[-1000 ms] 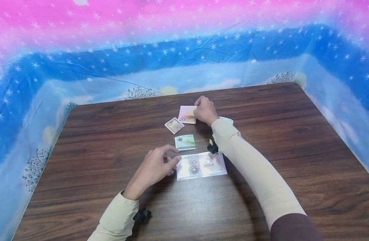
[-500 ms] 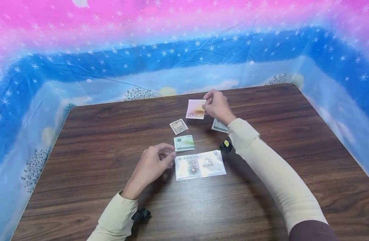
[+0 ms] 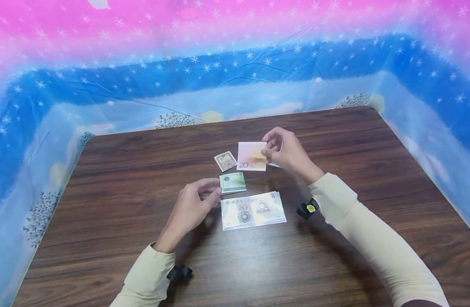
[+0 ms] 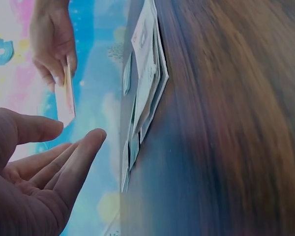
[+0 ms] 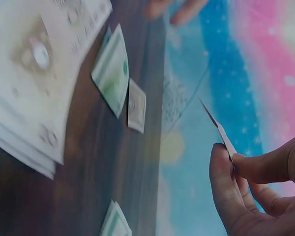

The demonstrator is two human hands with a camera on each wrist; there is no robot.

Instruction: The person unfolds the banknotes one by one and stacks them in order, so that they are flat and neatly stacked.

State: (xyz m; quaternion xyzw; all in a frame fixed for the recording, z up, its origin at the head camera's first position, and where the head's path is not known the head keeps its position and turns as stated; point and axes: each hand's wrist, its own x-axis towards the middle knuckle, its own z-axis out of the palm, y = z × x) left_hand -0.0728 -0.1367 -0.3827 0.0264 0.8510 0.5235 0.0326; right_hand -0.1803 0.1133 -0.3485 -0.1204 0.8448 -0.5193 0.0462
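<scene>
The pink 20 note (image 3: 251, 157), pinched at its edge by the right hand (image 3: 290, 152) beyond the note stack (image 3: 254, 211), should be gripped lightly against creasing, while the left hand (image 3: 192, 208), fingers apart, is held empty left of that stack.

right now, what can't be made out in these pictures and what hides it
Head view: most of the far green note, covered by the right hand.
Head view: fine print on the brown note, too small.
Left wrist view: print on the pink note, turned nearly edge-on.
Right wrist view: most of the left hand, cut off by the top edge and blurred.
</scene>
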